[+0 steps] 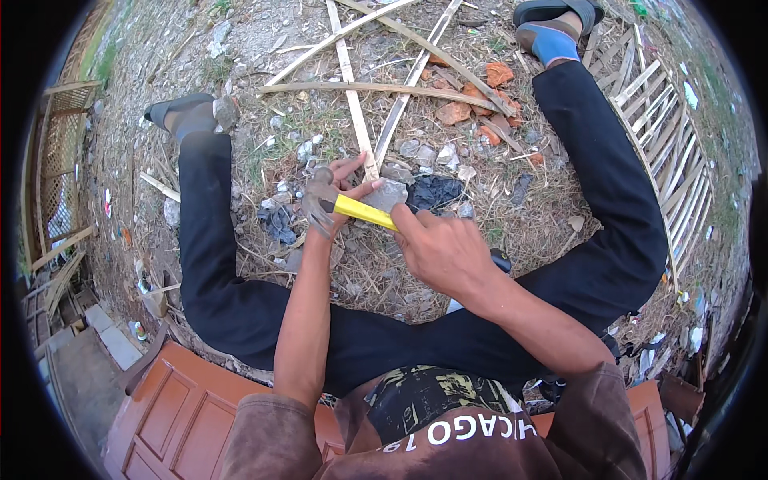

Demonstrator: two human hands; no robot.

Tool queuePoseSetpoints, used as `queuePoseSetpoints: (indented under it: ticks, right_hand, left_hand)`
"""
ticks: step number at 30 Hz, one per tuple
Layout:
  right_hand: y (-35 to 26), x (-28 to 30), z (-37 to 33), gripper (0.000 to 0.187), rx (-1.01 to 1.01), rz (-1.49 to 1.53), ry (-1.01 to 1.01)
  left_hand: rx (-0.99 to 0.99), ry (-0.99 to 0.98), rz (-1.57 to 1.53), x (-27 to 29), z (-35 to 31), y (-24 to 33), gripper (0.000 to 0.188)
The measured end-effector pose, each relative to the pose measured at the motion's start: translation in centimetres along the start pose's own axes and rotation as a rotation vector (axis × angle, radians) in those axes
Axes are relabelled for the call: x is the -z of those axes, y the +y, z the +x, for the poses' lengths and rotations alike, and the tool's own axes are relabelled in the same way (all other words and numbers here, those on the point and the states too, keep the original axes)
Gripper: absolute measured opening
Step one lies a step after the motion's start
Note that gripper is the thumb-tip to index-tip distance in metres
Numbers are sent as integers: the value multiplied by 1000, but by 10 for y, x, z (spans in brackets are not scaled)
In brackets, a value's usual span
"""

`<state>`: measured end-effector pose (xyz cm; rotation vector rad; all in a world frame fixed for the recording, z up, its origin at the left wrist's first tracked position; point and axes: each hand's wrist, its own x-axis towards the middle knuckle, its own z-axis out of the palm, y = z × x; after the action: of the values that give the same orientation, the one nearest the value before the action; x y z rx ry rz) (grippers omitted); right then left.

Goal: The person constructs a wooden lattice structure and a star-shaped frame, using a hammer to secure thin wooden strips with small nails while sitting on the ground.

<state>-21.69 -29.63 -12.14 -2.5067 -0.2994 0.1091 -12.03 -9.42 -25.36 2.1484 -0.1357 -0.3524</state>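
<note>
My right hand (444, 250) is wrapped round the yellow handle of a claw hammer (364, 212). The hammer's metal head hangs over my left wrist and hides part of that hand. With thumb and finger on either side, my left hand (362, 190) grips the near end of a narrow wooden slat (350, 88). Whether a nail is between those fingers is too small to tell. A second slat (412, 80) slants in and meets the first near my fingertips. Just below that meeting point lies a flat grey stone (390, 194).
Other long slats (376, 90) cross these two farther out. Broken orange bricks (454, 113) and black plastic scraps (434, 193) lie on the dry, stony ground. My outstretched legs frame the work. A slatted wooden panel (668, 152) is at the right, and a brown panelled door (180, 416) is behind me.
</note>
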Motion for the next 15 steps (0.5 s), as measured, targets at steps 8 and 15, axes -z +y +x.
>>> queuePoseSetpoints:
  ticks: [8,15]
  right_hand:
    - [10,-3,1,16,-57,132,16]
    - [36,11,-11,20,-359,391,11]
  left_hand:
    - [-174,-5,295,4,8,17,46]
    - [174,23,-269,-12,5,18,48]
